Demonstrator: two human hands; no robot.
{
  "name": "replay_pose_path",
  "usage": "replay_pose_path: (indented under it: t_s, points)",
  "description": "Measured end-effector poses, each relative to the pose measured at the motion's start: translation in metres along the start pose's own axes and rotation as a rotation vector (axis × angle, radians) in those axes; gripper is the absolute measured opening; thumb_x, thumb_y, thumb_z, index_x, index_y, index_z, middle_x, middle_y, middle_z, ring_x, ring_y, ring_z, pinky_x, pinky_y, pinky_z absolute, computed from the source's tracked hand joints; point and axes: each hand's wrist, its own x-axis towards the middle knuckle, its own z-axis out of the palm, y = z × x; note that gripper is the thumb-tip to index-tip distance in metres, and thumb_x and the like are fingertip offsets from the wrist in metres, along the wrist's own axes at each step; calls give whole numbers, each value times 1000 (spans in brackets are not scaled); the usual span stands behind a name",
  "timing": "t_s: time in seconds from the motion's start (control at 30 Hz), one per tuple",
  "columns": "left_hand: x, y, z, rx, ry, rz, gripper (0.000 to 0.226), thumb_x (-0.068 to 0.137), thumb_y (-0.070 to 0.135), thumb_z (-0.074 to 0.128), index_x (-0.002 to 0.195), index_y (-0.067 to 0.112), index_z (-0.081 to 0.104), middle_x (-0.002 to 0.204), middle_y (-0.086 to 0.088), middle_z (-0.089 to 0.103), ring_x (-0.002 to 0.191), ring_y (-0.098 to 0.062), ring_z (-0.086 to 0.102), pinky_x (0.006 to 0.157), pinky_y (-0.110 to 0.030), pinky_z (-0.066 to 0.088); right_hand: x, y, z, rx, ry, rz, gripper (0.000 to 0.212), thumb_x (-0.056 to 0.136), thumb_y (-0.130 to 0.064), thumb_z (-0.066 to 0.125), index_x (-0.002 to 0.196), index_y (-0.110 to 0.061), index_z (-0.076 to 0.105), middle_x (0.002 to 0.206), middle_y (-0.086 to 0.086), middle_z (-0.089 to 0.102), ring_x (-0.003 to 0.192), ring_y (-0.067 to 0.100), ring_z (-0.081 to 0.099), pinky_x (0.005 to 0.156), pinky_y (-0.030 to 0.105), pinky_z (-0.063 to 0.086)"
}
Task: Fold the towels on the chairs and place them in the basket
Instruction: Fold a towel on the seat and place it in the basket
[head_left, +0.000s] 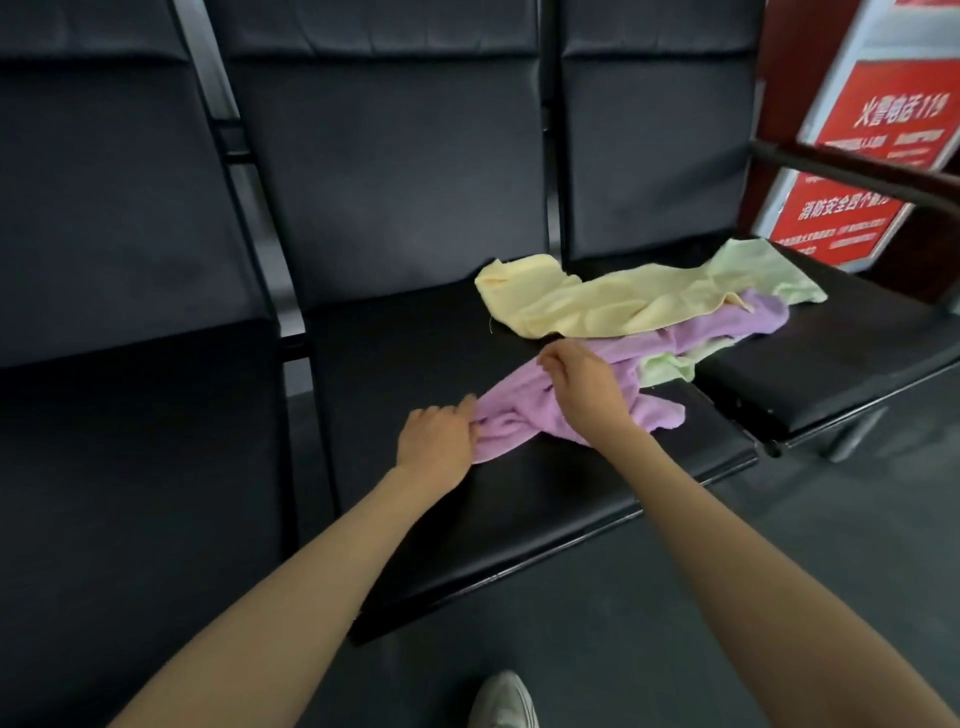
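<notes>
black chair seat (519, 499), both hands gripping purple towel (524, 410) near front edge

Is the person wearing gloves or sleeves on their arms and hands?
No gloves. The left hand and right hand are bare, with no rings, watch or bracelet showing. The left forearm and right forearm are bare too; no sleeves reach into the picture.
</notes>
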Motion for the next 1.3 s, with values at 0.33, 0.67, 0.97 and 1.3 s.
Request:
replay_pose_path:
  t_s: [0.33,0.67,0.97,1.3]
  points:
    - [29,40,3,-301,-139,125,44,102,29,33,144,18,34,152,-3,25,140,-22,25,111,-34,24,64,28,0,-323,-434,215,39,101,-29,38,140,-30,44,156,9,13,144,31,7,114,49,19]
    - [49,26,31,-379,-137,128,49,99,39,35,146,26,30,156,5,22,143,-13,19,118,-34,15,98,40,24,17,-108,264,40,98,-11,42,138,-11,45,140,10,47,128,26,43,108,41,34]
    - [32,5,-23,-1211,254,87,56,95,23,54,141,42,28,141,18,38,103,-4,58,88,-22,49,32,-44,-37,626,-95,-169,21,89,-2,60,91,-23,66,92,-8,67,85,1,63,81,14,49]
    - [14,15,-40,-923,-74,121,47,91,18,62,130,30,39,113,18,51,98,-3,57,85,-17,45,3,-20,-39,558,-282,-53,31,82,1,65,107,-15,56,91,2,64,86,9,62,79,23,53]
